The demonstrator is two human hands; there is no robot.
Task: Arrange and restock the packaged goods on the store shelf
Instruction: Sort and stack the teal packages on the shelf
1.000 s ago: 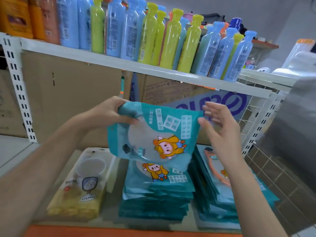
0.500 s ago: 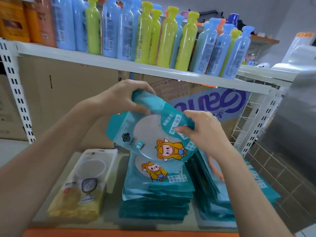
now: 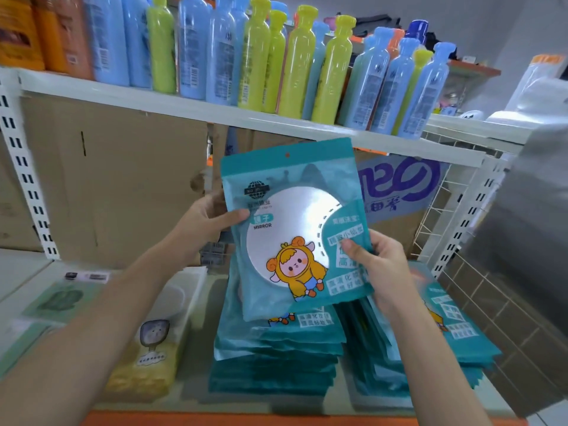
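Observation:
A teal mirror packet (image 3: 292, 222) with a round silver window and a cartoon figure stands upright in front of me, printed side facing me. My left hand (image 3: 209, 219) pinches its left edge, thumb on the front. My right hand (image 3: 378, 262) grips its lower right edge. Below it lies a stack of the same teal packets (image 3: 276, 355) on the lower shelf (image 3: 190, 392). A second teal stack (image 3: 430, 336) leans to the right of that one.
A yellow packet stack (image 3: 147, 355) lies left of the teal stacks, with pale green packets (image 3: 58, 299) further left. Blue and green bottles (image 3: 292, 63) fill the upper shelf (image 3: 172, 106). Cardboard boxes (image 3: 123, 179) stand behind. A wire side panel (image 3: 442, 210) closes the right end.
The packet was tilted and bent between my hands; now it is turned upright and flat, raised higher, with my left hand on its left edge and my right hand at its lower right.

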